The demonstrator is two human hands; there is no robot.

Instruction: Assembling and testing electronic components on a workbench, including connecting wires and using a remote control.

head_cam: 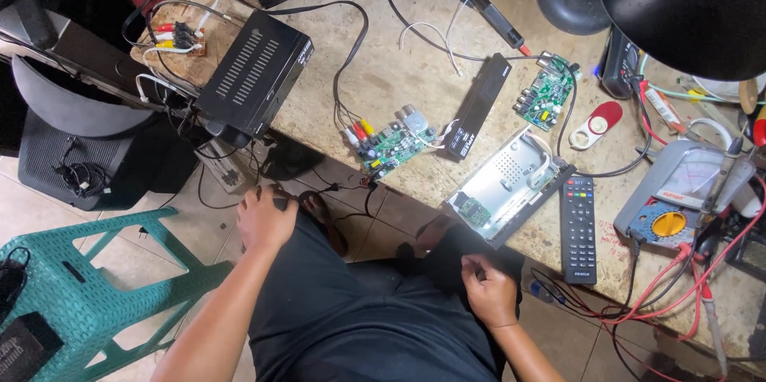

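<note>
Hands: both low, below the table edge, over the lap.
Left hand (pixel 266 218): curled over a small dark object; what it is cannot be told.
Right hand (pixel 489 289): fingers pinched together, grip contents too small to tell.
Opened metal chassis (pixel 511 179): at the workbench (pixel 415 55) edge, just above the right hand.
Remote control (pixel 579 229): beside the chassis.
Green circuit board (pixel 391 145): between both hands, farther up.

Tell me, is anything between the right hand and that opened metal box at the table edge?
Nothing visible. The right hand rests on the lap just below the opened box, which overhangs the table edge. The remote lies to the side, out of the way.
</note>
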